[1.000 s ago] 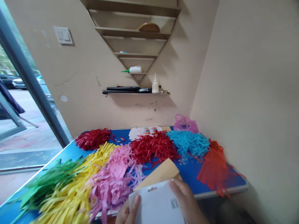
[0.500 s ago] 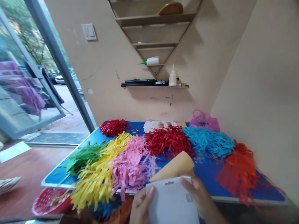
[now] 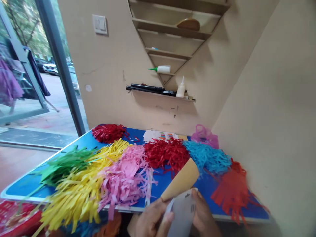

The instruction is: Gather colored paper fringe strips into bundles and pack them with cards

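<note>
At the bottom centre, my left hand (image 3: 153,220) is closed on the left side of a white card sleeve (image 3: 182,210). The fingers of my right hand (image 3: 202,215) grip its right edge. The sleeve is tilted and turned partly side-on, with a small slot near its top. Just beyond my hands, a tan paper piece (image 3: 181,179) stands up at a slant; its lower end is hidden. Fringed paper bunches lie beyond: pink (image 3: 125,177), yellow (image 3: 79,187), green (image 3: 66,164), dark red (image 3: 168,153), light blue (image 3: 208,156) and orange-red (image 3: 232,189).
On the blue table (image 3: 161,180) are another red bunch (image 3: 110,132), printed white cards (image 3: 154,135) and a pink plastic bag (image 3: 204,136). A red basket (image 3: 21,219) stands at lower left. Glue bottles (image 3: 181,89) rest on wall shelves.
The white sleeve has turned from facing me to a narrower, tilted angle. My left hand has moved further round its side. The whole view has tilted, with the table's contents shifting left.
</note>
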Available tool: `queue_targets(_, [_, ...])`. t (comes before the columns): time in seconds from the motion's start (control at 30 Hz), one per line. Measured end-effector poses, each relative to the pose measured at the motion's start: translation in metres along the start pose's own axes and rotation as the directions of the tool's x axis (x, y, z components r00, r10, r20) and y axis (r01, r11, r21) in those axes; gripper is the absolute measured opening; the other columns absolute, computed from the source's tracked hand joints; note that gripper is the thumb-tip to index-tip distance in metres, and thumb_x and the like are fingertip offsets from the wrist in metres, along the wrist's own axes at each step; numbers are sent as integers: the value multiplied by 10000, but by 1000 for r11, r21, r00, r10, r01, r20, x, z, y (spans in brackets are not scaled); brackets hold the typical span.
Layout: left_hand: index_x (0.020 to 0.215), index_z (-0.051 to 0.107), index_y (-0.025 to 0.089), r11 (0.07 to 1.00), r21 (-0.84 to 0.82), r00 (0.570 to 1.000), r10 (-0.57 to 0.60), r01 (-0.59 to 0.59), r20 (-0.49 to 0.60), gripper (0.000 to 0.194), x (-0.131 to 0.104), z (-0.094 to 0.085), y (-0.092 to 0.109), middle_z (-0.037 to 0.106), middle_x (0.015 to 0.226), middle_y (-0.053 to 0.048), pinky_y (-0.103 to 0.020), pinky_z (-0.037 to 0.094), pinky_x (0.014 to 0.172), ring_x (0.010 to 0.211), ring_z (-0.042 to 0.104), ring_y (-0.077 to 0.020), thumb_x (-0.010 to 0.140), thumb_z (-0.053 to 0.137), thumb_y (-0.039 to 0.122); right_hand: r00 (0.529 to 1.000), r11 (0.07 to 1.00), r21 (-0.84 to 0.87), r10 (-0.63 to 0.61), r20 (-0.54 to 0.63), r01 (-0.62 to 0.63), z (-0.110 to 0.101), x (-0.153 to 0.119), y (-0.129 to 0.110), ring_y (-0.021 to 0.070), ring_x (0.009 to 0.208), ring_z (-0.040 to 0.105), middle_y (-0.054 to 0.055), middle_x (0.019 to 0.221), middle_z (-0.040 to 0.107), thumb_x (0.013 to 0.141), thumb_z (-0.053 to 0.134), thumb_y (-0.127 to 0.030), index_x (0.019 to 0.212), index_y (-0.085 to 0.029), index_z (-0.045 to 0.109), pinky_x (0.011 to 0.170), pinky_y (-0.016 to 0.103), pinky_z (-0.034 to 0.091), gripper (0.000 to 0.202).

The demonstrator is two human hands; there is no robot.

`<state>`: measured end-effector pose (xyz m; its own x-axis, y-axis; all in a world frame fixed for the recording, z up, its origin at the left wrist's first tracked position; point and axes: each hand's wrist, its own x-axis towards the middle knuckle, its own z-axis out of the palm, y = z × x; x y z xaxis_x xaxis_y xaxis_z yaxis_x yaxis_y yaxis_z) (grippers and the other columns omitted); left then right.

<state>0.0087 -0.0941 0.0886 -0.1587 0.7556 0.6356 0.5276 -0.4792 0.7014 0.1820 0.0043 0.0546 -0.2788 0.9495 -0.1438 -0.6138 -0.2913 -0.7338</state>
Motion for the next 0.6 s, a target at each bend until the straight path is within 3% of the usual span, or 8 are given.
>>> queue_targets(0.07, [1172, 691, 296, 979, 133, 987, 144, -152, 68, 429, -4, -4, -5, 776, 1036, -33, -216, 596, 776, 913, 745, -220, 797, 676, 506, 1000, 999, 34, 22, -15, -22, -2, -2, -2, 172, 529, 662, -6, 599, 710, 550, 912, -433, 718, -208, 698, 619, 303, 543, 353])
queue_targets(0.13, [1174, 689, 284, 945, 236, 974, 210, -226, 91, 485, -8, -8, -8, 780, 1020, -28, -200, 599, 759, 896, 749, -216, 748, 726, 513, 999, 996, 78, 34, -23, -32, -3, -5, -3, 143, 491, 636, -28, 575, 696, 534, 917, -435, 674, -213, 680, 548, 253, 518, 353])
queue_targets(0.27, [1076, 725, 276, 936, 282, 978, 202, -210, 56, 299, -13, -9, -5, 791, 965, -16, -171, 593, 737, 826, 759, -182, 832, 663, 436, 996, 989, 145, 3, -92, 10, -3, -8, 0, 144, 541, 662, -44, 595, 712, 497, 924, -445, 643, -227, 667, 539, 232, 524, 367])
queue_targets(0.47, [1065, 715, 260, 908, 320, 962, 267, -272, 61, 264, -16, -4, -4, 795, 932, -11, -173, 600, 731, 816, 759, -177, 872, 620, 413, 999, 990, 139, -15, -41, 21, -3, -9, 2, 160, 623, 691, -30, 651, 730, 492, 927, -434, 655, -241, 675, 543, 220, 529, 357])
queue_targets(0.6, [1151, 667, 178, 845, 401, 926, 376, -354, 25, 343, -20, -5, -9, 787, 981, -54, -183, 590, 805, 862, 754, -179, 860, 658, 359, 997, 989, 134, -53, -53, 60, -12, -8, 1, 145, 550, 662, -45, 585, 700, 534, 909, -452, 641, -236, 642, 539, 231, 529, 360])
